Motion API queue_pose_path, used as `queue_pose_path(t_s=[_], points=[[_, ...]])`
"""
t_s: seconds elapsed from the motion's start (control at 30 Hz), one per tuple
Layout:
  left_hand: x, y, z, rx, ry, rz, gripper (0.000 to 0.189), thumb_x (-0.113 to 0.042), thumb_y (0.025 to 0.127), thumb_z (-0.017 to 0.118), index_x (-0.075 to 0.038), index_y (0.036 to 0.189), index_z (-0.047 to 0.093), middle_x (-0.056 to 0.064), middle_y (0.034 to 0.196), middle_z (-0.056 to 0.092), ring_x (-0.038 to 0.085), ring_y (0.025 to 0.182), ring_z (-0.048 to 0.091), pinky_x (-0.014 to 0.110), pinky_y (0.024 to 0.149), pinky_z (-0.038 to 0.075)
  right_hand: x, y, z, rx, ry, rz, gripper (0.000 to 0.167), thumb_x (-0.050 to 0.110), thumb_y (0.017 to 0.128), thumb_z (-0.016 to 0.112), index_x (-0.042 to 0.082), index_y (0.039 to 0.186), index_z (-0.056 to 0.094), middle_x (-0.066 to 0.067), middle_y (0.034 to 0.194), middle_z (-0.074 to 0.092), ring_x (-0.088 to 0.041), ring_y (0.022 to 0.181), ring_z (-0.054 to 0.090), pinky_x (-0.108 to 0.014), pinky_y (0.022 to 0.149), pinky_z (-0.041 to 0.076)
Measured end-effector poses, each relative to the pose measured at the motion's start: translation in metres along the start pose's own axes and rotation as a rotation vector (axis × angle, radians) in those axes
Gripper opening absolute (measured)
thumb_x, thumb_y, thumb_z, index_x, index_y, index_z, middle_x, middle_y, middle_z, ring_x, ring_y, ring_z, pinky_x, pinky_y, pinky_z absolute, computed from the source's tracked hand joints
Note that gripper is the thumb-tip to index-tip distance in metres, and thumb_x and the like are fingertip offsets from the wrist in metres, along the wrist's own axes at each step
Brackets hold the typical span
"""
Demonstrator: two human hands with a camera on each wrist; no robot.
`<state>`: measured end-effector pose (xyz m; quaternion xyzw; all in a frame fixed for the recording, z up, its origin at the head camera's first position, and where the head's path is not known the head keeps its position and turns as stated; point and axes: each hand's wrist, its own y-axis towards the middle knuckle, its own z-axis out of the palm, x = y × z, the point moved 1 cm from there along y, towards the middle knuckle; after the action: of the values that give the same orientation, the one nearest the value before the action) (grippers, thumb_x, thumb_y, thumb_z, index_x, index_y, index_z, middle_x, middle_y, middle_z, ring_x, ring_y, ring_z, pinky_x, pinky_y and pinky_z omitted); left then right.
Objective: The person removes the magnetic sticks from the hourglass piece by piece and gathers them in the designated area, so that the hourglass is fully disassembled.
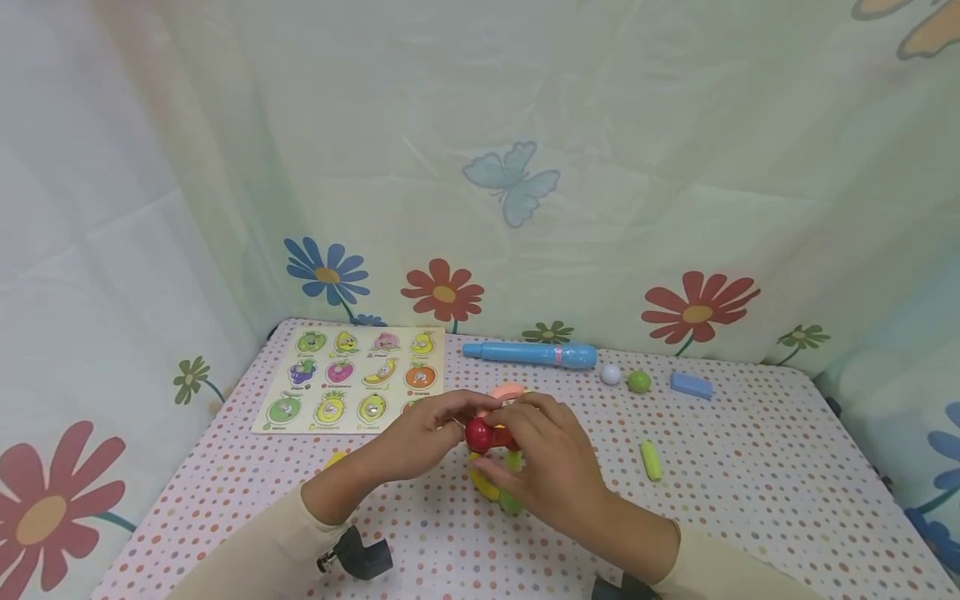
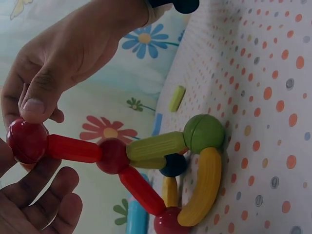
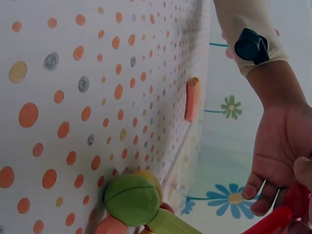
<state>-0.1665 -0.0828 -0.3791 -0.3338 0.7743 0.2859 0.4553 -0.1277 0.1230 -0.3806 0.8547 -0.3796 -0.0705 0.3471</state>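
Note:
Both hands meet over the middle of the table at a toy frame of coloured balls and rods. A glossy red ball [image 1: 478, 434] tops it, joined to a straight red rod [image 2: 74, 148]. My left hand [image 1: 420, 437] pinches this ball between thumb and fingers. From the other side, my right hand [image 1: 562, 467] also grips it, its thumb pressed on the ball in the left wrist view. Below, the frame has a second red ball [image 2: 113, 156], a green ball [image 2: 204, 133], a dark blue ball [image 2: 174, 165] and a curved yellow rod [image 2: 204, 187]. The hands partly cover it in the head view.
A fruit picture board [image 1: 348, 379] lies back left. Along the back are a blue wand-like tube [image 1: 528, 355], a white ball [image 1: 611, 374], a loose green ball [image 1: 639, 382] and a blue block [image 1: 692, 386]. A lime rod [image 1: 651, 461] lies right of the hands.

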Motion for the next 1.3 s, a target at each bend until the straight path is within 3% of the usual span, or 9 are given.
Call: queue_pose_path(t_s=[0.27,0.53,0.7,1.0,1.17,1.3], points=[[0.000,-0.002,0.000,-0.003,0.061,-0.027,0.050,-0.002,0.097,0.050,-0.024,0.141,0.060,-0.011,0.122,0.066,0.011,0.108,0.062,0.032,0.093,0.053,0.001,0.000,0.002,-0.039,-0.020,-0.001,0.055,0.037,0.070,0.095,0.013,0.113,0.071,0.002,0.103,0.072,-0.021,0.103,0.059,-0.038,0.079,0.051],[0.004,-0.002,-0.008,0.089,0.203,0.047,0.042,-0.011,0.106,0.053,-0.025,0.146,0.056,-0.013,0.125,0.064,0.008,0.109,0.060,0.031,0.095,0.052,0.000,-0.003,-0.001,-0.023,0.028,-0.034,0.050,0.030,0.071,0.093,0.011,0.111,0.069,0.005,0.094,0.068,-0.020,0.105,0.056,-0.035,0.082,0.053],[0.003,0.000,-0.015,0.126,0.292,0.077,0.038,-0.020,0.105,0.059,-0.026,0.143,0.059,-0.016,0.123,0.063,0.007,0.106,0.058,0.031,0.094,0.052,-0.001,-0.005,-0.002,-0.006,0.050,-0.045,0.051,0.028,0.071,0.093,0.010,0.112,0.068,0.005,0.094,0.068,-0.021,0.108,0.057,-0.036,0.085,0.055],[0.002,0.003,-0.018,0.110,0.407,0.152,0.031,-0.019,0.099,0.068,-0.023,0.129,0.065,-0.012,0.123,0.064,0.008,0.108,0.058,0.037,0.094,0.053,-0.002,-0.007,-0.004,0.066,0.086,0.015,0.051,0.028,0.071,0.094,0.012,0.113,0.069,0.007,0.096,0.069,-0.020,0.116,0.054,-0.034,0.085,0.056],[0.001,0.004,-0.018,0.110,0.501,0.189,0.026,-0.023,0.099,0.067,-0.022,0.126,0.065,-0.011,0.118,0.065,0.007,0.113,0.058,0.033,0.099,0.050,-0.003,-0.007,-0.004,0.054,0.100,0.006,0.050,0.026,0.071,0.094,0.012,0.112,0.069,0.007,0.096,0.068,-0.020,0.114,0.055,-0.034,0.084,0.056],[0.001,0.003,-0.017,0.124,0.566,0.176,0.027,-0.028,0.101,0.064,-0.025,0.127,0.065,-0.011,0.119,0.064,0.005,0.115,0.057,0.029,0.100,0.050,-0.003,-0.007,-0.004,0.059,0.097,0.011,0.048,0.025,0.071,0.094,0.013,0.111,0.070,0.009,0.096,0.067,-0.018,0.112,0.054,-0.032,0.082,0.055]])
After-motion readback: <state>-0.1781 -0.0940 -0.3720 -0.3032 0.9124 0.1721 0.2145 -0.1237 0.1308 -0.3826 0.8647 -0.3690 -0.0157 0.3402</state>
